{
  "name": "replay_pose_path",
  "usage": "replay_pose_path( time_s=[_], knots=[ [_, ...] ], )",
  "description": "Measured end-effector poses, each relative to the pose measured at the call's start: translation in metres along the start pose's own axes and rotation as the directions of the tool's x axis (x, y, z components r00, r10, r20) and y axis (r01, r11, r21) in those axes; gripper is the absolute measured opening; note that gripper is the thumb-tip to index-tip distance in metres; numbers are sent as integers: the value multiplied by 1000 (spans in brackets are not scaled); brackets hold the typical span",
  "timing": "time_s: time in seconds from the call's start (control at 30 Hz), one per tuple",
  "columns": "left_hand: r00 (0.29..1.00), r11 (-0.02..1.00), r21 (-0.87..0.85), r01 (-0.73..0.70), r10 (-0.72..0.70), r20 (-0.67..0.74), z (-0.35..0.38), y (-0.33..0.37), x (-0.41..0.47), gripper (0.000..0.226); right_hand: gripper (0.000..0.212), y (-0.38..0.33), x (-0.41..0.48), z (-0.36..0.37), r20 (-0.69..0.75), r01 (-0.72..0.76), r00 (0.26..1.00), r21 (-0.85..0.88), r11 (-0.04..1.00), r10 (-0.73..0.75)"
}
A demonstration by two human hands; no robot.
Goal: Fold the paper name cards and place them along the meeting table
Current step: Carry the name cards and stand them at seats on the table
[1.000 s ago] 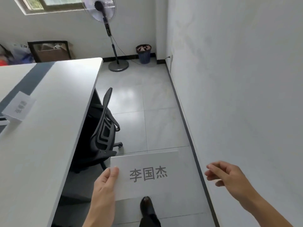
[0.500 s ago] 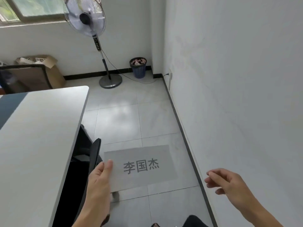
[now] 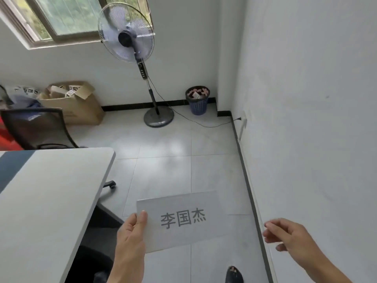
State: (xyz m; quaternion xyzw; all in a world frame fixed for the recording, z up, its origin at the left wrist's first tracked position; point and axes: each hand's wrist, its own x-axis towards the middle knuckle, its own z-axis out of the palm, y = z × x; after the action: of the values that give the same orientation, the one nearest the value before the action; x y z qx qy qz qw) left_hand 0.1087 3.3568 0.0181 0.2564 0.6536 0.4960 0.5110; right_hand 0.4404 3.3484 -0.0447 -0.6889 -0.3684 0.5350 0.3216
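Note:
My left hand (image 3: 130, 233) holds a white paper name card (image 3: 183, 219) by its left edge, over the floor beside the table. The card shows three printed dark characters and faces me. My right hand (image 3: 289, 240) hangs to the right of the card, apart from it, fingers loosely curled and holding nothing. The white meeting table (image 3: 47, 201) with a dark blue centre strip fills the lower left; its far corner lies ahead of the card.
A standing fan (image 3: 130, 39) with its round base and cord stands ahead. A blue waste bin (image 3: 197, 103) sits in the corner, a cardboard box (image 3: 77, 103) and a black mesh chair (image 3: 38, 129) beyond the table end. The white wall runs close on the right.
I have walked forward along the table toward its far end; the fan and window have drawn nearer. The chair beside the table and the folded card on it have left the view.

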Motion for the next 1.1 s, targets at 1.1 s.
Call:
replay_pose_path(
  time_s=[1.1],
  knots=[
    [873, 945, -292, -148, -15, -488, 15, 291, 676, 22, 11, -498, 699, 348, 455, 175, 890, -280, 944, -30]
  ],
)
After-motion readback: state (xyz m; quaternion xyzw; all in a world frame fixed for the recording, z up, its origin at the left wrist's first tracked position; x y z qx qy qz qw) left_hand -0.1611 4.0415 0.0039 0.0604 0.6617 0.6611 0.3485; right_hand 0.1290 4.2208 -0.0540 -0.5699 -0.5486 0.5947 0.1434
